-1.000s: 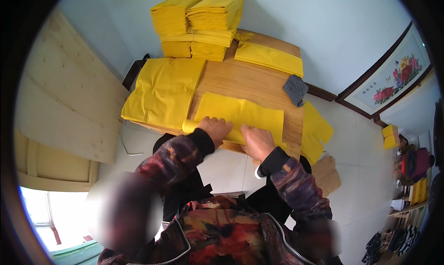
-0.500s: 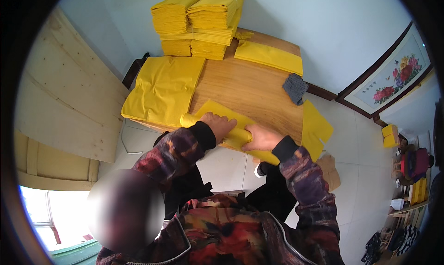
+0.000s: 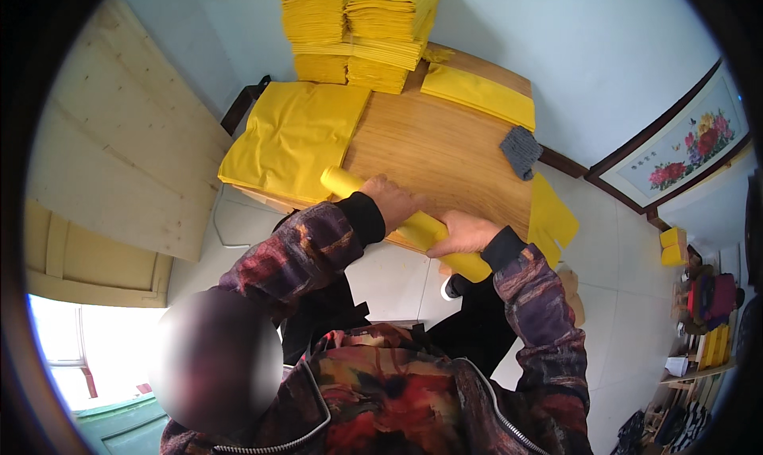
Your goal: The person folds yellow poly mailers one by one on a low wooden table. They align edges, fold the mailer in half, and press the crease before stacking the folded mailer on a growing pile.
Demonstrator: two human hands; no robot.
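Observation:
A roll of yellow sheet material [image 3: 342,182] lies slantwise along the near edge of a wooden table [image 3: 429,149]; I cannot tell paper from cloth. My left hand [image 3: 389,201] is closed round the roll left of its middle. Farther right, my right hand [image 3: 466,233] grips it with the thumb on the near side, and the roll's right end shows below the wrist. A pile of flat yellow sheets [image 3: 296,137] lies on the left part of the table.
Tied yellow bundles [image 3: 381,19] are stacked at the back. A folded yellow stack [image 3: 477,96] lies at the back right, near a grey knitted cloth [image 3: 520,151]. A yellow sheet [image 3: 552,219] hangs by the right edge. A wooden board [image 3: 119,129] leans at left.
The loose yellow sheet that lay flat beyond my hands is now wound up into a full roll. Both hands have shifted slightly to the right in the picture, as the whole view has.

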